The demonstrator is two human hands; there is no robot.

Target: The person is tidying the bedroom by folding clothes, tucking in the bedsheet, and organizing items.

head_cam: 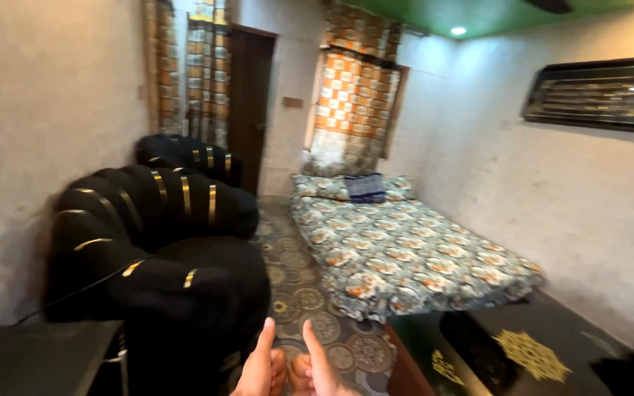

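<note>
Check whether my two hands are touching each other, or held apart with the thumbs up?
Touching. The head view shows the left hand and right hand pressed together at the knuckles, thumbs raised apart above the patterned floor.

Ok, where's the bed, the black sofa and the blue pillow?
bed (405,253), head view, middle of the flowery cover.
black sofa (163,242), head view, on its rounded backrest.
blue pillow (365,188), head view, middle of the pillow at the bed's far end.
</note>
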